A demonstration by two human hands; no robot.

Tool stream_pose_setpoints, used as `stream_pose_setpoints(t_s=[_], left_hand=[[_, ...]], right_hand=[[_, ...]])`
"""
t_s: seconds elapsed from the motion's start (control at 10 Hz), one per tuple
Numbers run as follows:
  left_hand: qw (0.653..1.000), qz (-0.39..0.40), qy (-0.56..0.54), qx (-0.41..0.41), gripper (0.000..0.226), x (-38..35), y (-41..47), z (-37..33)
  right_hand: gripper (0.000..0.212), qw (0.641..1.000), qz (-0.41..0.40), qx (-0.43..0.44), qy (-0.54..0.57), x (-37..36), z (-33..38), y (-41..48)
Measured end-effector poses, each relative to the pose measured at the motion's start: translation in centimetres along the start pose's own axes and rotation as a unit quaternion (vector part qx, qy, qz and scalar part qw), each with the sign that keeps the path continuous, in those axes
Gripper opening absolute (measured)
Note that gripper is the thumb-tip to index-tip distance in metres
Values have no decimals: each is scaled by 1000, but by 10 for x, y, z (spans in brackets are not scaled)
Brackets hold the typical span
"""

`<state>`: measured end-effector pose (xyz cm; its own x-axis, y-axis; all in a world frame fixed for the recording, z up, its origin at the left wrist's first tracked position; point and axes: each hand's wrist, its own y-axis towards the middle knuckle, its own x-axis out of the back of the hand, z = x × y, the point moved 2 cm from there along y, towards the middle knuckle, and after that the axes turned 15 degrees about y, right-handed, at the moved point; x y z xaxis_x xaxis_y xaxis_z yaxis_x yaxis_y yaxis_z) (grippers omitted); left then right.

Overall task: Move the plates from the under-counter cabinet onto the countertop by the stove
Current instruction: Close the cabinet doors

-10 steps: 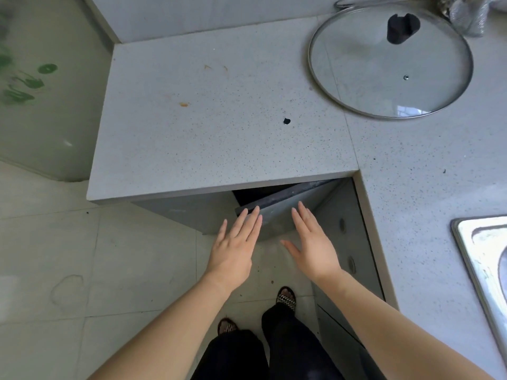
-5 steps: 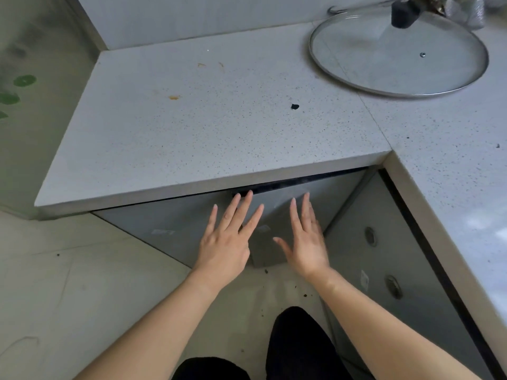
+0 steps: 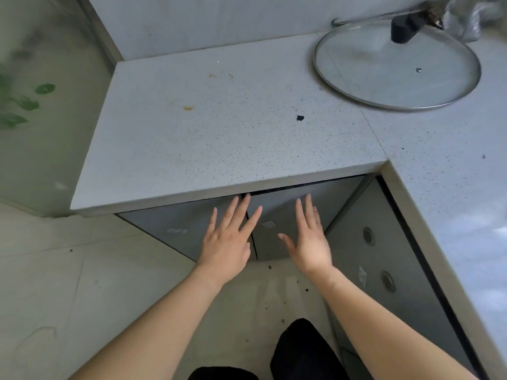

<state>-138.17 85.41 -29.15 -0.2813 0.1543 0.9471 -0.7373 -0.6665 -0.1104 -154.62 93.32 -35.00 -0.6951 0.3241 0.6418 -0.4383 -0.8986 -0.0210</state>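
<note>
While both hands were held out flat before the cabinet (image 3: 175, 223), nothing was gripped in either. The left hand (image 3: 227, 242) was spread wide, fingers straight, across the seam between the two grey doors. The right hand (image 3: 308, 242) was spread likewise over the right door (image 3: 279, 207), its thumb turned toward the left hand. Whether the palms pressed the doors or were held just off them could not be told. The doors were seen closed or nearly so, with a thin dark gap left under the edge of the countertop (image 3: 219, 138). The plates were hidden behind the doors and could not be seen. On the speckled countertop a glass lid (image 3: 384, 72) with a black knob was laid at the far right, well apart from a black speck (image 3: 300, 118) and an orange stain (image 3: 188, 108). A side panel (image 3: 356, 250) with two round vents was set at an angle on the right.
</note>
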Motion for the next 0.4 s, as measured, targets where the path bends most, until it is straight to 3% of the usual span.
stream_pose_setpoints(t_s=[0.2,0.4], left_hand=[[997,40,-63,31,71,72,-29,16],[991,-8,-121,61,63,160,-42,60]], right_hand=[[74,996,52,-58,37,64,76,-34],[65,997,32,-21,63,123,165,-48]])
